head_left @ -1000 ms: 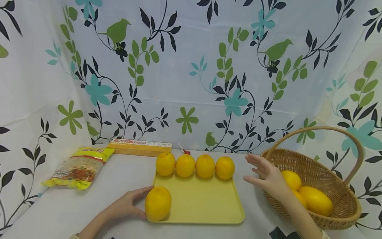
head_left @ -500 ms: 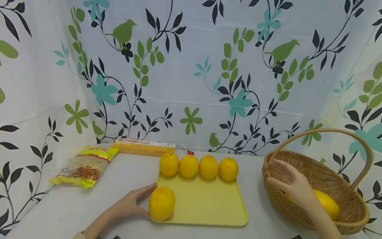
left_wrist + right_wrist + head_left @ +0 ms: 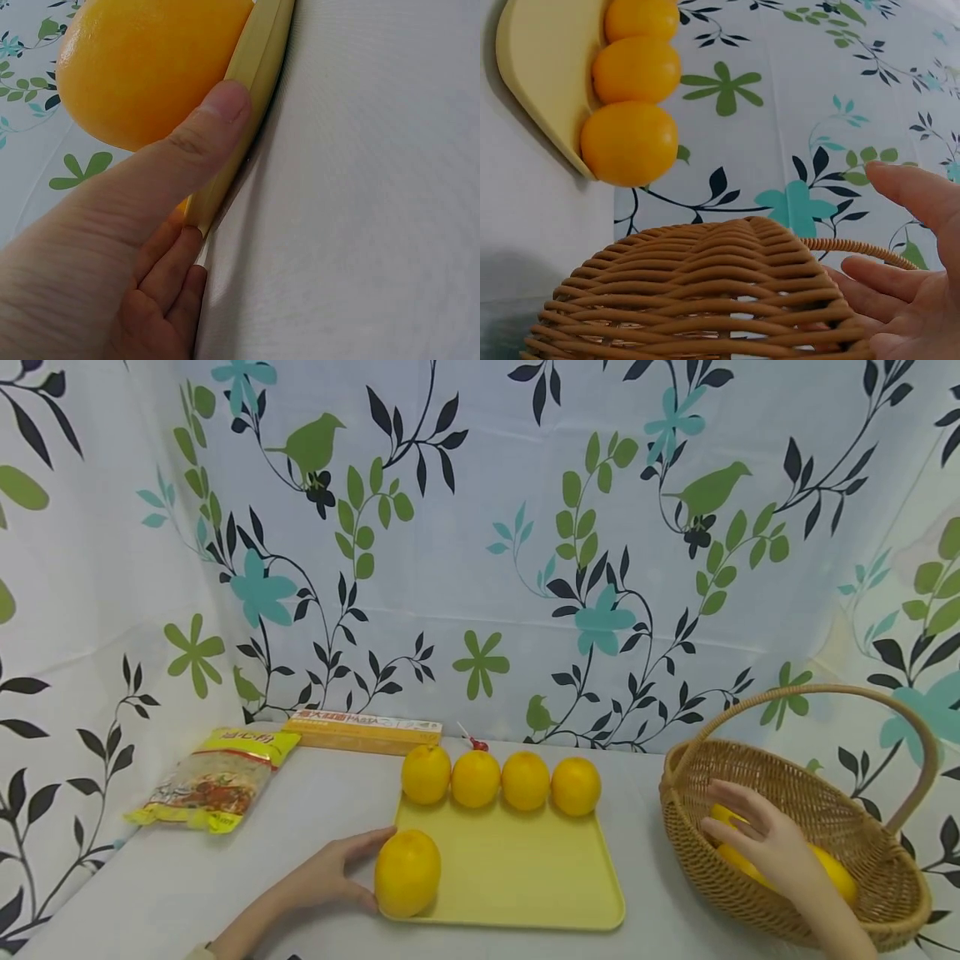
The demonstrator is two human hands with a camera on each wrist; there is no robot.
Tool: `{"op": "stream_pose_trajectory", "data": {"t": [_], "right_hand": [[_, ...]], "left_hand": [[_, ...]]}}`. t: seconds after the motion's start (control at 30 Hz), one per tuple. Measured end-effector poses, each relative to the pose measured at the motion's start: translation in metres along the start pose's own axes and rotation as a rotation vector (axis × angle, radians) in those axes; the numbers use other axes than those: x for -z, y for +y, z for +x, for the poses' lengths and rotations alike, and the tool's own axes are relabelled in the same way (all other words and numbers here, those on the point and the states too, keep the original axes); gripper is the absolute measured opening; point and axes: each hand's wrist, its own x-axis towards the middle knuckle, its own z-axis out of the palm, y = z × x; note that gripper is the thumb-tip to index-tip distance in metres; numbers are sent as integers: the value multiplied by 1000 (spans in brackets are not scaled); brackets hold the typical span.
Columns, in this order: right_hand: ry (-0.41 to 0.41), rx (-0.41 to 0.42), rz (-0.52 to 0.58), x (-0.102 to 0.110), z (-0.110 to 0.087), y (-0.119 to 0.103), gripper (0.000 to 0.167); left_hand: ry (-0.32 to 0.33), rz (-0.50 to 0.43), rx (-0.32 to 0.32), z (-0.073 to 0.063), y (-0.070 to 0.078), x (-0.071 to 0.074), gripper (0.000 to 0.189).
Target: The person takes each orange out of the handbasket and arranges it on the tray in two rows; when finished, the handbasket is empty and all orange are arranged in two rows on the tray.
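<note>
My left hand rests at the near left corner of a yellow tray, beside a large round orange on it. In the left wrist view the thumb lies against the tray's rim, and the other fingertips touch the rim lower down. Over the wicker basket hovers my right hand, thumb and fingers spread apart. Beneath it, partly covered, are several yellow fruits. Whether the hand touches any of them is hidden. Several oranges stand in a row along the tray's far edge.
A yellow food packet lies on the left of the white table. Behind the row stands a long orange pasta box, with a small red object near it. The basket's tall handle arches above its opening. Patterned cloth hangs behind.
My right hand has moved right and down, from beside the basket's left rim to over the fruit inside. The left hand and the tray keep their places; the head view has shifted slightly.
</note>
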Motion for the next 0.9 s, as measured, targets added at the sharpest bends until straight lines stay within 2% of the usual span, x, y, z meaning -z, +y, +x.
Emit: {"op": "stream_pose_trajectory", "data": {"t": [0.27,0.47,0.63,0.73,0.9], "right_hand": [[1,-68,-12,5,-6,14,51],[-18,-102,-71,11,-6,17,56],[-84,-154,-153,15,-6,17,61],[-125,-171,-239,18,-6,20,64],[-236,-219,-376,24,-4,28,69]], "left_hand": [[-7,0,-11,-2,1,2,81],[-5,3,4,0,0,-1,80],[3,13,-1,-1,3,-2,81],[7,16,4,-2,4,-1,81],[5,16,9,-2,4,-1,81]]}}
